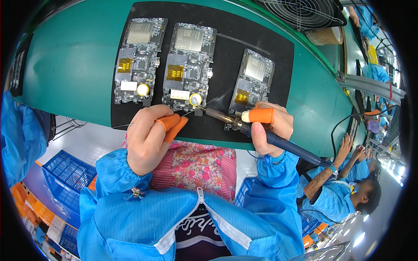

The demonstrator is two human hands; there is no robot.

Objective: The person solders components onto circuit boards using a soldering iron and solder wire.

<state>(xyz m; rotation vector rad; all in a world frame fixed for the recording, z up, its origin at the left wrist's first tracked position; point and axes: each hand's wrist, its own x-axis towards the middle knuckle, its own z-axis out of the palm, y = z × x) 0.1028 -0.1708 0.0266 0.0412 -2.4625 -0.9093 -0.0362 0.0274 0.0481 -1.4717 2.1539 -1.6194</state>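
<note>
My right hand point(272, 126), with an orange finger cot on it, grips a soldering iron point(278, 141) by its dark blue handle. The iron's tip meets the edge of a round yellow-rimmed coin cell point(195, 99) on the middle circuit board point(187, 61). Thin smoke rises near the tip. Pinched in my left hand point(150, 132), which wears two orange finger cots, is a thin solder wire point(191, 112) reaching to the same spot. A second board point(137, 61) with a similar coin cell lies to the left. Another board point(252, 78) lies at the right, its lower end partly behind my right hand.
The boards rest on a black mat point(230, 26) over a green tabletop point(74, 56). A fan point(300, 13) stands at the far right, beside a tape roll point(324, 36). A co-worker point(335, 191) sits at the right. Blue crates point(69, 174) are below left.
</note>
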